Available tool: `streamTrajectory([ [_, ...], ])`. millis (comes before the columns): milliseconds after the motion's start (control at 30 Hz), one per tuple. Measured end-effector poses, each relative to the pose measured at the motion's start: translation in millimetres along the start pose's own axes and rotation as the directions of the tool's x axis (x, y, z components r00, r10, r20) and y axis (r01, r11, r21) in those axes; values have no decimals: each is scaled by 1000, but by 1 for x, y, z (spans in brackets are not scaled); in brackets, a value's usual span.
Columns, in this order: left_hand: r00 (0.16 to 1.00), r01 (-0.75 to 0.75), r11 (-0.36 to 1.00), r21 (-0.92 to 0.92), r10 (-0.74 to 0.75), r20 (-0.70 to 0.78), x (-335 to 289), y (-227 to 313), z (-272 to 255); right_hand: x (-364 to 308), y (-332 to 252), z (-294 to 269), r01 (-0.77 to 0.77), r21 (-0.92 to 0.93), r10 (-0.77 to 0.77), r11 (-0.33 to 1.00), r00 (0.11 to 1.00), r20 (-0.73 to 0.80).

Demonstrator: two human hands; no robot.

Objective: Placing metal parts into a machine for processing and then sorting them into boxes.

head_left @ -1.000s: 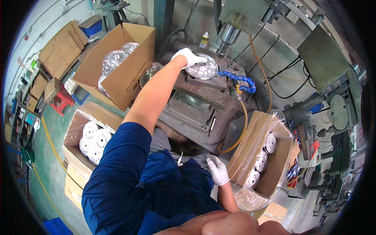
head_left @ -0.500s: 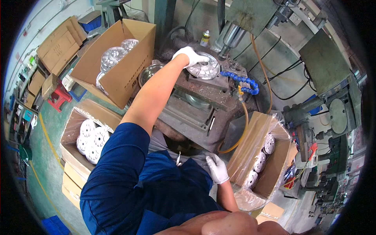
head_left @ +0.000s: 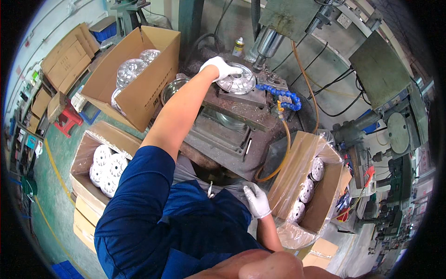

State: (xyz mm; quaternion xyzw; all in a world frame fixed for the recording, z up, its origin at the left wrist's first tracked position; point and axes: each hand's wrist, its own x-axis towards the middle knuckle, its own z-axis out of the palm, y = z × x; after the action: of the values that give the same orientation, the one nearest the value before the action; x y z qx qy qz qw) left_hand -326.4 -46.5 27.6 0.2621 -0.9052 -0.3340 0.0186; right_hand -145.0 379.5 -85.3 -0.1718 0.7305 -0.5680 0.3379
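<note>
My left hand (head_left: 221,69), in a white glove, grips the left edge of a shiny spoked metal wheel disc (head_left: 237,83), with the thumb reaching over its top. The disc lies on a metal block on the drill press table (head_left: 238,108). Just behind and to the right of it hangs the spindle (head_left: 265,51). A blue segmented coolant hose (head_left: 281,95) ends at the disc's right side. My right hand (head_left: 256,201), also gloved, rests on the grey cloth over my lap with its fingers laid out and nothing visible in them.
A tall carton (head_left: 144,100) with shiny discs stands at the left. Nearer is a plastic-lined carton (head_left: 83,179) of pale discs; another lined carton (head_left: 285,174) stands at the right. A metal bowl (head_left: 173,88) sits left of the press table, a spray can (head_left: 238,47) behind it.
The whole view has shifted slightly. My left hand keeps its hold on the disc, and my right hand stays on my lap.
</note>
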Motion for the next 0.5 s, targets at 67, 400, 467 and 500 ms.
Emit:
streamTrajectory([
  [67, 1000, -6, 1000, 8, 6, -2, 0, 0, 0, 0, 0, 1, -3, 12, 3, 1000, 1000, -4],
  [400, 998, -56, 998, -10, 55, -43, 3, -4, 4, -6, 2, -1, 30, -10, -30, 1000, 998, -48],
  [467, 997, -41, 999, -9, 41, -59, 4, -4, 4, -8, 2, -1, 32, -15, -32, 999, 998, -51],
  [500, 998, -30, 1000, -7, 30, -61, 4, -4, 5, -11, 2, -1, 21, -7, -21, 1000, 999, -42],
])
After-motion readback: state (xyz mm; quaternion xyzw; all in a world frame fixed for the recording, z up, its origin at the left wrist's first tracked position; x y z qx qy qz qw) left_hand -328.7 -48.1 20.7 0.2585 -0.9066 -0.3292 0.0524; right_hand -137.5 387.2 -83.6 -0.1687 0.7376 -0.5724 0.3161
